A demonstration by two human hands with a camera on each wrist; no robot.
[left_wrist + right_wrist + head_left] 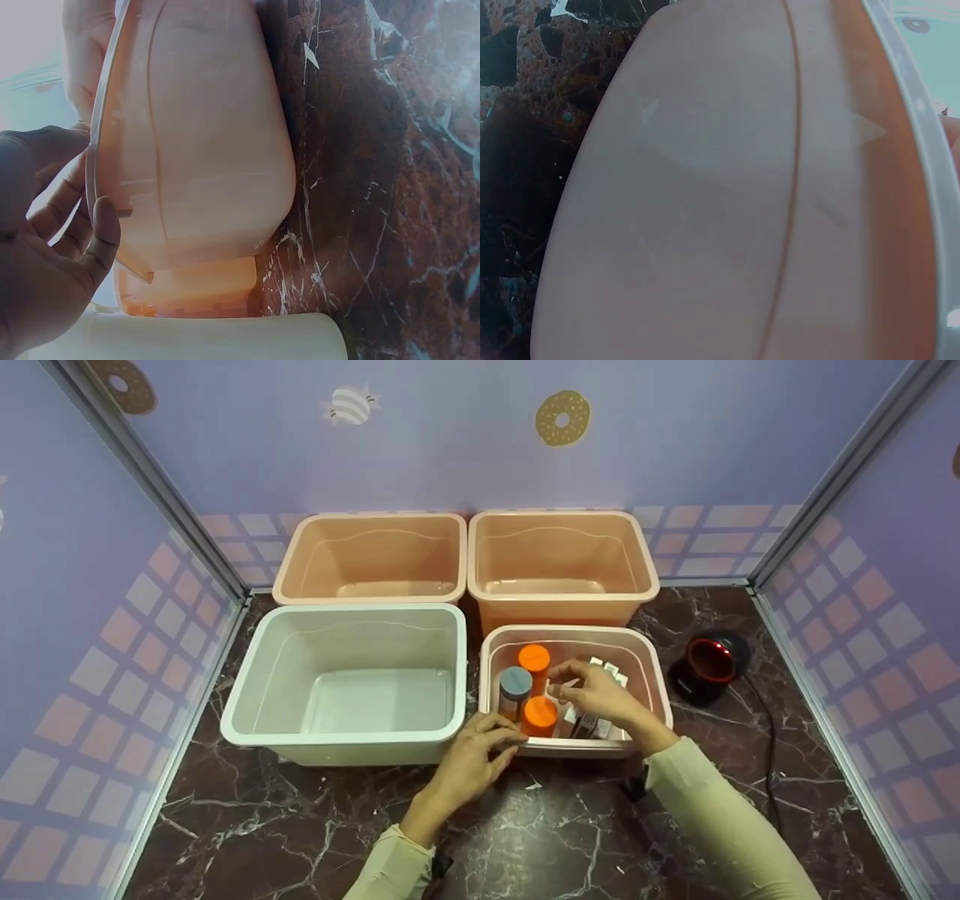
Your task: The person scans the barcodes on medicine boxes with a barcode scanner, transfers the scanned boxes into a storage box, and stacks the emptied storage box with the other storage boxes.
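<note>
A small pale pink bin (660, 690) stands at front right. Inside it, at left, are two containers with orange caps (534, 658) and one with a grey-blue cap (515, 681). White printed packets or boxes (613, 669) lie to their right, partly covered by my right hand (600, 697). That hand reaches into the bin with bent fingers close to the orange caps; no object shows between thumb and fingers. My left hand (469, 757) holds the bin's front left corner, fingers over the rim and thumb outside, as the left wrist view also shows. Bin wall (682, 195) fills the right wrist view.
A larger white bin (247, 682) stands directly left of the small one. Two peach bins (375, 521) line the back wall. At right sits a black device (712, 660) with a glowing red ring and a cable (771, 757). Patterned panels enclose the dark marbled table (315, 825).
</note>
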